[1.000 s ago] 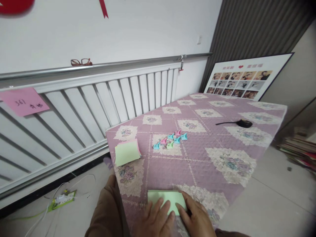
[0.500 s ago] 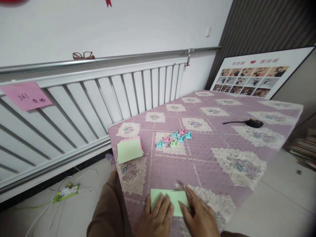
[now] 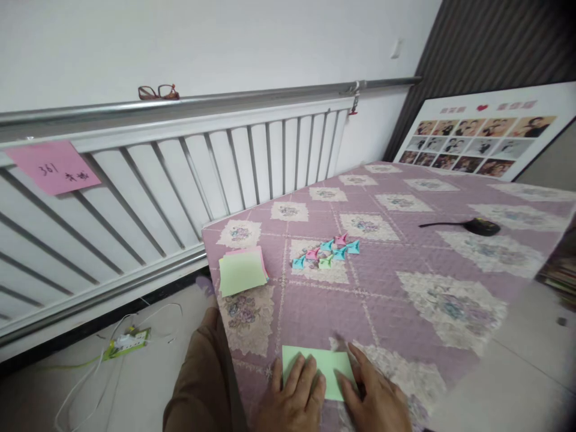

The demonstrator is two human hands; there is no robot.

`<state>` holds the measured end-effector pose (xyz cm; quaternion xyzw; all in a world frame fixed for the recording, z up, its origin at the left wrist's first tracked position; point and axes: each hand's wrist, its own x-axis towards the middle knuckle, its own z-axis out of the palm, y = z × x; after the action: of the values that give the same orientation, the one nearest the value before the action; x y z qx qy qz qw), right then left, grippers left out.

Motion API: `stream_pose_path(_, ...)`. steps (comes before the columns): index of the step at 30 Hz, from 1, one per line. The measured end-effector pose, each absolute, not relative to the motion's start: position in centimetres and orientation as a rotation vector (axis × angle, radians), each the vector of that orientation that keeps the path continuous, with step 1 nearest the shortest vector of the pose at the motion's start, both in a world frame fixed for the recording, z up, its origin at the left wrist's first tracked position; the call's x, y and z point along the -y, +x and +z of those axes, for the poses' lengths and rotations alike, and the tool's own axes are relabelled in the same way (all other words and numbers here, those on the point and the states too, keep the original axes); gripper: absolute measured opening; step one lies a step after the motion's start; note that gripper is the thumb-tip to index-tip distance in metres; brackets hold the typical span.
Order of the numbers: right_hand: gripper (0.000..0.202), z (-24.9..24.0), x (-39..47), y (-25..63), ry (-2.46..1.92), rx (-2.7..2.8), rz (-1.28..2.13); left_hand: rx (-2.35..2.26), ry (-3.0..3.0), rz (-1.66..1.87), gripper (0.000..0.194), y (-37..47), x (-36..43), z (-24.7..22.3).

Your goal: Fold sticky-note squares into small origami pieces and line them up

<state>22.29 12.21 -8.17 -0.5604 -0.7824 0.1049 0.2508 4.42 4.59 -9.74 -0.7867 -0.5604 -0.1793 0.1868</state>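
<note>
A light green sheet of paper [image 3: 333,364] lies on the tablecloth at the near edge; it looks like a rectangle, and I cannot tell whether it is folded. My left hand [image 3: 294,393] rests on its left part, fingers stretched out and pressing it down. At its right edge is my right hand [image 3: 375,393], with thumb on the paper and index finger apart from it. Farther off lie several small folded paper shapes [image 3: 326,261] in blue, pink and green. To the left sits a stack of coloured paper squares [image 3: 243,273], light green on top.
The table has a purple patterned tablecloth [image 3: 315,312]. A black computer mouse [image 3: 482,227] lies at the right. Beyond are a white radiator [image 3: 252,162], glasses [image 3: 158,92] on a pipe and a photo board [image 3: 477,141]. A power strip [image 3: 128,343] is on the floor.
The whole view has shifted slightly, so things appear a little farther right. Both hands stay on the green paper in nearly the same pose.
</note>
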Motion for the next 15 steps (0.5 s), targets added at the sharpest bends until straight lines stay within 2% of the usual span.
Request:
stream_pose_path(8, 0.042, -8.0, -11.5, 21.5, -1.584, 2.125, 0.148, 1.610, -2.298, -0.459, 0.037, 4.1, -4.1, -9.6)
stream_pose_path(15, 0.041, -7.5, -11.2, 21.1, -1.656, 2.107, 0.162, 1.572, -2.440, -0.476, 0.044, 3.8, -3.8, -9.1)
